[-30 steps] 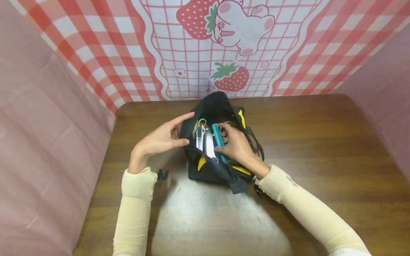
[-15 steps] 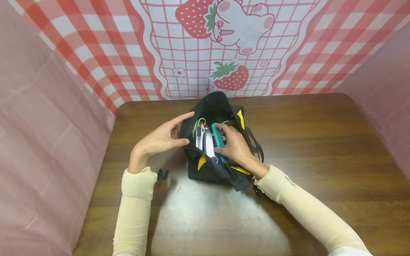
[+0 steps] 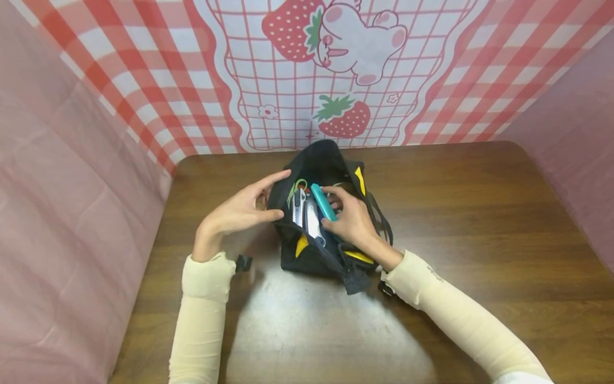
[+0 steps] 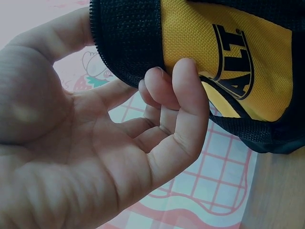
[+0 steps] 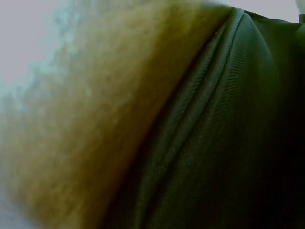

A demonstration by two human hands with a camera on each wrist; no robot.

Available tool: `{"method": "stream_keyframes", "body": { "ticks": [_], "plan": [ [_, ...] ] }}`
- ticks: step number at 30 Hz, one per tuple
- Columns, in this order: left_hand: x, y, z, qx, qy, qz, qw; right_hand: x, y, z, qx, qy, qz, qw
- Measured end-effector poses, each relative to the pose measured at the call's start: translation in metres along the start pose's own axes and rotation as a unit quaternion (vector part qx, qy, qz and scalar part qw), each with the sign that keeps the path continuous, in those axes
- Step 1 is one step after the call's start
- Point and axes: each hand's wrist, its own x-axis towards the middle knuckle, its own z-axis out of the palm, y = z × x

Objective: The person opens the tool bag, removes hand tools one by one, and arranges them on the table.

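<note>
Teal tool [image 3: 323, 203]: right hand [image 3: 352, 217] pinches it at mouth of black bag [image 3: 307, 261]. Left hand [image 3: 239, 210], thumb and forefinger spread, holds rim; silver cutter [image 3: 297, 211] between hands

"Where does the bag [image 3: 298, 260] sit?"

"On the table [image 3: 479, 224], with a cloth [image 3: 192, 64] behind at twelve o'clock and a curtain [image 3: 72, 213] beyond the table at nine."

"And your hands?"

"My left hand [image 3: 240, 208] holds the bag at its nine o'clock. My right hand [image 3: 352, 216] is in its mouth, toward three, pinching a tool [image 3: 323, 202] at my fingers' ten o'clock."

"What lies beside that tool?"

"In the bag, a box cutter [image 3: 297, 208] toward nine o'clock and another implement [image 3: 313, 220] between the two."

"Outside?"

"A strap [image 3: 385, 220], at the bag's three o'clock."
</note>
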Motion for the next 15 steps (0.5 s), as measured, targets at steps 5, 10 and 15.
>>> {"method": "stream_keyframes", "body": {
  "ticks": [5,10,15],
  "plan": [
    [0.0006,0.0003,0.0003,-0.006,-0.003,0.001,1.0,-0.0041,-0.0055,-0.0019,0.022,0.024,-0.027,0.999],
    [0.0009,-0.0002,0.0006,-0.008,-0.002,0.004,1.0,-0.0054,-0.0059,-0.0026,0.035,0.057,-0.066,0.996],
    [0.0008,-0.0008,0.0009,-0.006,-0.001,0.008,1.0,-0.0058,-0.007,-0.0033,0.085,0.088,-0.104,0.987]
  ]
}}
